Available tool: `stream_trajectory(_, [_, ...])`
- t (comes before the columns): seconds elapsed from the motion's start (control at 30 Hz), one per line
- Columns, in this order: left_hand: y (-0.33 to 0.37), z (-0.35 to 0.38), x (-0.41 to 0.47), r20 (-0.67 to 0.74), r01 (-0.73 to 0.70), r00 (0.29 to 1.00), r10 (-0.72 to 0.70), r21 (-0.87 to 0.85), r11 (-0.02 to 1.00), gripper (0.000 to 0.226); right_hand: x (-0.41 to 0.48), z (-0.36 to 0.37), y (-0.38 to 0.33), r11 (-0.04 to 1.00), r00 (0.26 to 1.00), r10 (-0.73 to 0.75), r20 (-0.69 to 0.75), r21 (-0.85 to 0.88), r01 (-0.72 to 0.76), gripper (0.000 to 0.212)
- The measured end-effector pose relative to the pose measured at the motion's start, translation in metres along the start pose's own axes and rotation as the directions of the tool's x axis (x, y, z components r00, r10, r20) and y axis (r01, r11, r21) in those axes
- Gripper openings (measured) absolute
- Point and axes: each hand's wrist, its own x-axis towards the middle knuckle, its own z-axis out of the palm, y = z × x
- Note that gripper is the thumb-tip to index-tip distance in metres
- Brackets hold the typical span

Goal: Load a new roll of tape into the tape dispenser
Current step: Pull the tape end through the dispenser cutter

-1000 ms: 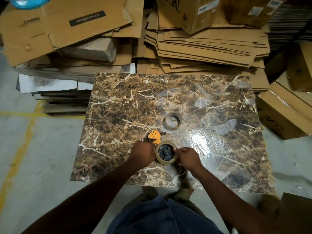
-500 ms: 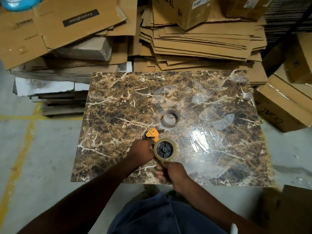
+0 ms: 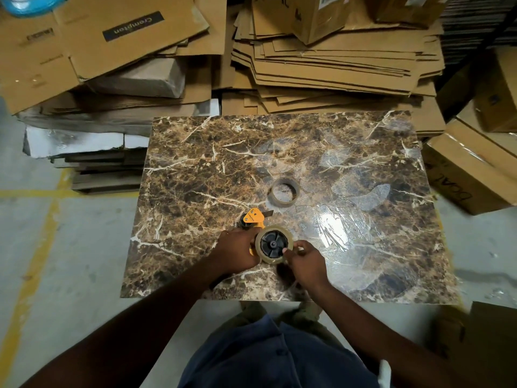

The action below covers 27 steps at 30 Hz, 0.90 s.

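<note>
An orange and black tape dispenser [image 3: 254, 218] lies on the marble-patterned table [image 3: 195, 175] near its front edge. A full roll of brownish clear tape [image 3: 260, 253] sits on the dispenser's black hub [image 3: 273, 244]. My left hand [image 3: 237, 249] grips the dispenser's body on the roll's left side. My right hand [image 3: 306, 261] is at the roll's right edge, fingertips pinched against the tape. An empty cardboard tape core [image 3: 285, 191] lies flat on the table just beyond the dispenser.
Stacks of flattened cardboard [image 3: 335, 68] rise behind the table, with more at the back left [image 3: 106, 37]. Closed boxes [image 3: 470, 175] stand to the right. Crinkled clear film [image 3: 344, 228] covers the table's right half. Concrete floor with a yellow line [image 3: 28, 275] lies left.
My right hand came up from below the roll to its right edge and now pinches at the tape. My left hand keeps its hold on the dispenser.
</note>
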Motion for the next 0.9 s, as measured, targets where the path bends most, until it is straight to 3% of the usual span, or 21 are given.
stream_trajectory(0.1, [0.001, -0.001, 0.002, 0.146, 0.044, 0.988, -0.058, 0.094, 0.995, 0.109, 0.007, 0.002, 0.005, 0.999, 0.999, 0.043, -0.029, 0.009, -0.042, 0.032])
stream_trajectory(0.2, [0.004, 0.002, 0.002, 0.179, 0.043, 0.981, -0.075, 0.176, 0.983, 0.122, 0.015, 0.002, 0.001, 0.998, 1.000, -0.024, -0.009, -0.062, 0.023, 0.031])
stream_trajectory(0.3, [0.008, 0.006, 0.002, 0.129, 0.042, 0.989, -0.072, 0.224, 0.974, 0.119, 0.024, -0.002, -0.009, 0.954, 0.975, -0.188, 0.115, -0.216, 0.210, 0.046])
stream_trajectory(0.37, [0.012, 0.009, 0.003, 0.093, 0.050, 0.993, -0.074, 0.243, 0.969, 0.118, 0.030, -0.006, -0.015, 0.914, 0.952, -0.222, 0.212, -0.294, 0.279, 0.055])
stream_trajectory(0.43, [0.015, 0.011, 0.004, 0.085, 0.050, 0.994, -0.074, 0.252, 0.966, 0.120, 0.033, -0.013, -0.016, 0.919, 0.942, -0.229, 0.246, -0.263, 0.293, 0.048])
stream_trajectory(0.6, [0.010, 0.002, 0.006, 0.102, 0.003, 0.995, -0.010, 0.070, 0.998, 0.113, 0.020, -0.021, -0.003, 0.933, 0.965, -0.228, 0.130, -0.254, 0.255, 0.028])
stream_trajectory(0.67, [0.007, -0.002, 0.005, 0.080, -0.039, 0.996, 0.037, 0.020, 0.999, 0.109, 0.014, -0.019, 0.003, 0.936, 0.976, -0.208, 0.067, -0.277, 0.219, 0.033])
stream_trajectory(0.9, [0.006, -0.004, 0.004, 0.109, -0.018, 0.994, 0.008, 0.089, 0.996, 0.106, 0.012, -0.012, 0.004, 0.984, 0.989, -0.149, -0.010, -0.098, 0.147, 0.032])
